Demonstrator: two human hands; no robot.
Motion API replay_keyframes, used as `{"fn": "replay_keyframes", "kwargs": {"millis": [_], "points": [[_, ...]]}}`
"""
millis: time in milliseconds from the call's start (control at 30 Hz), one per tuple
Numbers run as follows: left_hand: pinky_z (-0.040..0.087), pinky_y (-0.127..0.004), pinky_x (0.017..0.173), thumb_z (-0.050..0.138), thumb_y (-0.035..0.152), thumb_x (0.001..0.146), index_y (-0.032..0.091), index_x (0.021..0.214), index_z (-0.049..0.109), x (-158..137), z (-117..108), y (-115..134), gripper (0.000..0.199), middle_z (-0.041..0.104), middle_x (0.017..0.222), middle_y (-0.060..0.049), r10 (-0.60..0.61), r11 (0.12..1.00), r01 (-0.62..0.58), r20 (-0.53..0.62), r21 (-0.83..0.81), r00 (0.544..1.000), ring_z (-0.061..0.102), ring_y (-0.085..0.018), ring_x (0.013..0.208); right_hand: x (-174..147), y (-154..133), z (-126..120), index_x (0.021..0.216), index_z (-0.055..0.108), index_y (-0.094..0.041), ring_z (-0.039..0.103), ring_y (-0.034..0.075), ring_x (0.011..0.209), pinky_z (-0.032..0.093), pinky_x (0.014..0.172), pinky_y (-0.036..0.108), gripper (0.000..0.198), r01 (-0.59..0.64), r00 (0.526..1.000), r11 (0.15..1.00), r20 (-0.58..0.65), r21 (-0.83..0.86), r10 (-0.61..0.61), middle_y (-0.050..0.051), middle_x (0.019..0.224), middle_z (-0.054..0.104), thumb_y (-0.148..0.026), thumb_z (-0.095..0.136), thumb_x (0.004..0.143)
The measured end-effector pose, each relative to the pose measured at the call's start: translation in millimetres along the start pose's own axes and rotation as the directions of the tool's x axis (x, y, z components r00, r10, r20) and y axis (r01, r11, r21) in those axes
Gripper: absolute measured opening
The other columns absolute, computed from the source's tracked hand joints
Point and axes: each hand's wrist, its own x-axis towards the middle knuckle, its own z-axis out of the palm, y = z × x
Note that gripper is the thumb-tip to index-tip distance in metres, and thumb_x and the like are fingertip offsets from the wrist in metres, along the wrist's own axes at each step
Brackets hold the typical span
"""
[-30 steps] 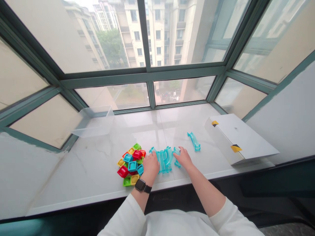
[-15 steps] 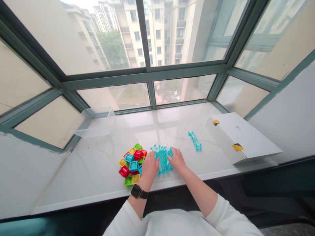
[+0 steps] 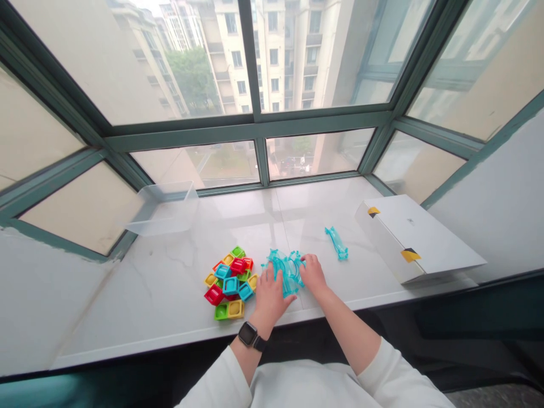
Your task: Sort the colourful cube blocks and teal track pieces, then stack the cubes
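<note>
A heap of clear turquoise plastic pieces (image 3: 289, 271) lies between my hands on the white sill. My left hand (image 3: 271, 292) rests against the heap's left and near side, fingers spread and thumb stretched to the right. At the right edge of the heap is my right hand (image 3: 313, 274), its fingers slightly bent and touching the pieces, thumb apart; nothing is visibly gripped. One similar turquoise piece (image 3: 337, 243) lies alone farther right. Just left of my left hand sits a pile of small square plastic pieces (image 3: 230, 285) in red, yellow, green and blue.
A clear plastic bin (image 3: 168, 218) stands at the back left of the white sill (image 3: 140, 294). On the right lies a white box (image 3: 419, 235) with yellow and black tabs. Green-framed windows (image 3: 323, 120) enclose the back and sides.
My left hand has moved right, away from the coloured pieces, with its fingers now spread over the turquoise heap. My right hand has shifted slightly right. The heap has been pushed rightward and rearranged.
</note>
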Motion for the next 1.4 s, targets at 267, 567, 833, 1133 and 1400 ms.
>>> {"fn": "replay_keyframes", "kwargs": {"millis": [267,567,833,1133,1400], "points": [[0.037,-0.063,0.116,0.077,0.026,0.079,0.018,0.150,0.057,-0.1,14.6,4.2,0.074,0.022,0.174,-0.018,0.034,0.991,-0.040,0.051,0.127,0.998,0.041,-0.047,0.146,0.3,11.2,-10.2,0.113,0.063,-0.020,0.064,0.018,0.092,0.041,0.072,0.027,0.023,-0.077,0.997,0.996,0.022,-0.038,0.078,0.009,0.124,0.060,-0.014,0.050,0.094],[0.049,-0.052,0.109,0.047,0.003,0.089,0.014,0.148,0.054,-5.3,32.8,-15.2,0.061,0.031,0.170,-0.021,0.083,0.996,-0.087,-0.116,-0.027,0.990,0.056,-0.036,0.136,6.3,12.7,-18.5,0.123,0.068,-0.022,0.066,0.018,0.098,0.044,0.078,0.026,0.036,-0.046,0.998,0.997,0.047,-0.065,0.049,0.009,0.134,0.058,-0.011,0.051,0.093],[0.045,-0.054,0.119,0.041,0.008,0.095,0.019,0.155,0.044,-5.3,26.8,-26.7,0.061,0.039,0.162,-0.019,-0.147,0.926,0.052,-0.229,-0.374,0.962,0.035,-0.032,0.155,9.4,-3.6,-9.9,0.126,0.070,-0.025,0.064,0.023,0.113,0.047,0.089,0.029,0.039,0.040,0.996,0.994,0.087,-0.098,-0.032,0.010,0.137,0.057,-0.014,0.058,0.091],[0.042,-0.056,0.122,0.040,0.014,0.099,0.018,0.150,0.050,-17.7,13.8,-30.3,0.052,0.040,0.154,-0.020,-0.221,0.825,0.032,-0.270,-0.564,0.937,0.039,-0.031,0.151,9.0,-10.5,1.0,0.130,0.070,-0.025,0.061,0.026,0.118,0.049,0.092,0.032,0.047,0.050,0.995,0.990,0.097,-0.132,-0.037,0.013,0.145,0.052,-0.007,0.056,0.089],[0.043,-0.055,0.120,0.036,0.014,0.101,0.018,0.149,0.050,-18.8,15.5,-27.7,0.051,0.041,0.150,-0.019,-0.305,0.778,0.043,-0.318,-0.627,0.898,0.044,-0.030,0.146,5.4,-16.5,3.2,0.131,0.069,-0.025,0.060,0.028,0.119,0.049,0.090,0.034,0.048,0.060,0.994,0.986,0.103,-0.153,-0.045,0.014,0.147,0.051,-0.007,0.054,0.089]]}}
